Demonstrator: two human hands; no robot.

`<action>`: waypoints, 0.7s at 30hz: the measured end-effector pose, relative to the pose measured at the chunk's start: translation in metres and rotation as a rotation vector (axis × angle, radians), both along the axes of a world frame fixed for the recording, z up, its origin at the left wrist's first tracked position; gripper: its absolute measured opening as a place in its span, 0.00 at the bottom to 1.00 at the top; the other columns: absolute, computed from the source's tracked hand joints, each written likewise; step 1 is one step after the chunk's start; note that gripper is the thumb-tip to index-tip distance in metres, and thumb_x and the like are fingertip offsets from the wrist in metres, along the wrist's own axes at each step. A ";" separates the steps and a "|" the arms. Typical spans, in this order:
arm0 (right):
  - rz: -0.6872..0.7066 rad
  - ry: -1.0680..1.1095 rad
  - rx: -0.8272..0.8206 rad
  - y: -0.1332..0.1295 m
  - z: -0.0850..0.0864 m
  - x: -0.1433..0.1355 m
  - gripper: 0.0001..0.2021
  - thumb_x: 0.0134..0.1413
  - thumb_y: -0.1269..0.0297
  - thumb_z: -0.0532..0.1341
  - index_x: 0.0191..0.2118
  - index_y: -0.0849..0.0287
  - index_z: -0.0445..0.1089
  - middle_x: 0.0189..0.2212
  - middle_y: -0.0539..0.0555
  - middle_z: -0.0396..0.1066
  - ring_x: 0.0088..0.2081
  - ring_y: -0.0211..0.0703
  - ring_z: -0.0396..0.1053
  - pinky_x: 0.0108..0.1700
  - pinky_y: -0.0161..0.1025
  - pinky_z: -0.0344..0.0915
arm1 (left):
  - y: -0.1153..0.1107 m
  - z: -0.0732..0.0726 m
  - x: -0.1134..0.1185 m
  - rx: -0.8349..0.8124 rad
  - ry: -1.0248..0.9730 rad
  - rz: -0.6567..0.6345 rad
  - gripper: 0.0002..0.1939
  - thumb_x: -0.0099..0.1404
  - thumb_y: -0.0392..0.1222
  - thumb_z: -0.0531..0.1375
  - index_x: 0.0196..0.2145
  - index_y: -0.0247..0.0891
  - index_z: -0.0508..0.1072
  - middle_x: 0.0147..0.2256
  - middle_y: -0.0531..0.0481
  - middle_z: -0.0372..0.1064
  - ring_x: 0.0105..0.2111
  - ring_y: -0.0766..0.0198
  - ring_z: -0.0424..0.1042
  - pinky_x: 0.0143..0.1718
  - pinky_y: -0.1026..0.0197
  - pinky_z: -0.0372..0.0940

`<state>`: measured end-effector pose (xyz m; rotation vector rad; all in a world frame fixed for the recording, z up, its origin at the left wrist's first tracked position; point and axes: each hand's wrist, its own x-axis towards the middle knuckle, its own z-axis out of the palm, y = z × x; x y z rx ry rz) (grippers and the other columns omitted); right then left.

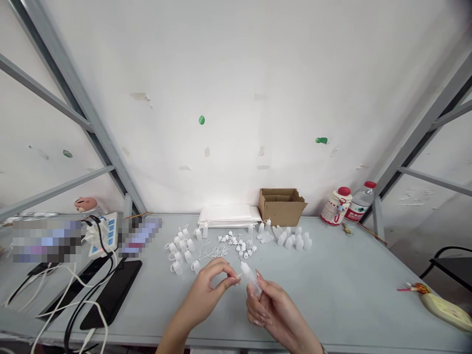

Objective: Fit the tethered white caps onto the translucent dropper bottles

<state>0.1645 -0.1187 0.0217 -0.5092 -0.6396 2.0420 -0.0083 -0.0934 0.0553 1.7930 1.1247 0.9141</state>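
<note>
My right hand point(271, 307) is wrapped round a small translucent squeeze bottle point(251, 279), tilted with its white nozzle pointing up and left. Just left of the nozzle, my left hand point(211, 287) is closed in a pinch on a small white piece, mostly hidden by the fingertips. Beyond the hands lie loose white caps point(245, 247) and thin white looped straps point(214, 252). Several capped bottles point(178, 267) with strap loops stand to the left. On the right, several bottles without caps point(290, 241) stand or lie together.
A cardboard box point(282, 211) and a stack of white packets point(228, 216) sit against the wall. Two drink bottles point(334, 209) stand at the back right. Phones, cables and a power strip point(106, 233) crowd the left. A yellow item point(444, 309) lies at the right edge.
</note>
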 end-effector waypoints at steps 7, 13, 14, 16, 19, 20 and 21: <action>0.109 0.020 0.005 -0.003 -0.006 0.000 0.17 0.57 0.56 0.55 0.27 0.65 0.69 0.10 0.43 0.53 0.13 0.29 0.46 0.21 0.32 0.48 | -0.002 0.004 0.004 -0.057 0.019 -0.069 0.10 0.60 0.48 0.54 0.27 0.40 0.68 0.30 0.52 0.65 0.34 0.62 0.65 0.39 0.63 0.58; 0.159 0.014 -0.027 -0.004 -0.004 -0.001 0.17 0.56 0.54 0.56 0.27 0.65 0.69 0.10 0.43 0.52 0.13 0.29 0.47 0.21 0.32 0.48 | 0.001 -0.006 0.010 -0.158 -0.095 -0.049 0.13 0.59 0.47 0.57 0.21 0.39 0.64 0.22 0.55 0.62 0.27 0.65 0.63 0.33 0.65 0.58; 0.147 0.011 -0.022 -0.004 -0.003 -0.001 0.17 0.55 0.54 0.56 0.27 0.65 0.69 0.10 0.42 0.52 0.13 0.29 0.46 0.20 0.31 0.48 | 0.002 -0.007 0.011 -0.151 -0.113 -0.040 0.13 0.58 0.47 0.57 0.20 0.39 0.63 0.22 0.55 0.62 0.27 0.66 0.63 0.33 0.65 0.58; 0.112 -0.003 -0.013 -0.003 -0.001 -0.002 0.17 0.55 0.55 0.57 0.25 0.65 0.68 0.10 0.42 0.52 0.13 0.28 0.46 0.20 0.31 0.47 | 0.003 -0.009 0.012 -0.121 -0.128 -0.017 0.13 0.58 0.46 0.57 0.20 0.39 0.64 0.22 0.54 0.63 0.27 0.66 0.63 0.34 0.64 0.58; 0.018 -0.074 0.009 -0.003 0.001 -0.004 0.18 0.53 0.53 0.58 0.24 0.64 0.67 0.10 0.43 0.54 0.13 0.29 0.46 0.21 0.32 0.48 | 0.002 -0.009 0.014 -0.075 -0.113 0.024 0.13 0.59 0.47 0.57 0.21 0.39 0.65 0.24 0.53 0.63 0.28 0.65 0.63 0.35 0.63 0.59; -0.023 -0.111 0.021 -0.002 0.001 -0.004 0.18 0.52 0.52 0.59 0.24 0.64 0.67 0.10 0.43 0.54 0.14 0.29 0.47 0.22 0.32 0.49 | 0.002 -0.009 0.014 -0.062 -0.106 0.037 0.13 0.59 0.47 0.56 0.21 0.39 0.65 0.24 0.53 0.63 0.29 0.64 0.64 0.35 0.63 0.59; -0.063 -0.150 0.033 -0.002 0.001 -0.005 0.18 0.51 0.51 0.60 0.25 0.64 0.67 0.10 0.43 0.55 0.14 0.29 0.47 0.22 0.33 0.50 | 0.001 -0.008 0.015 -0.051 -0.098 0.049 0.13 0.59 0.48 0.56 0.21 0.39 0.65 0.24 0.53 0.63 0.29 0.64 0.64 0.36 0.63 0.59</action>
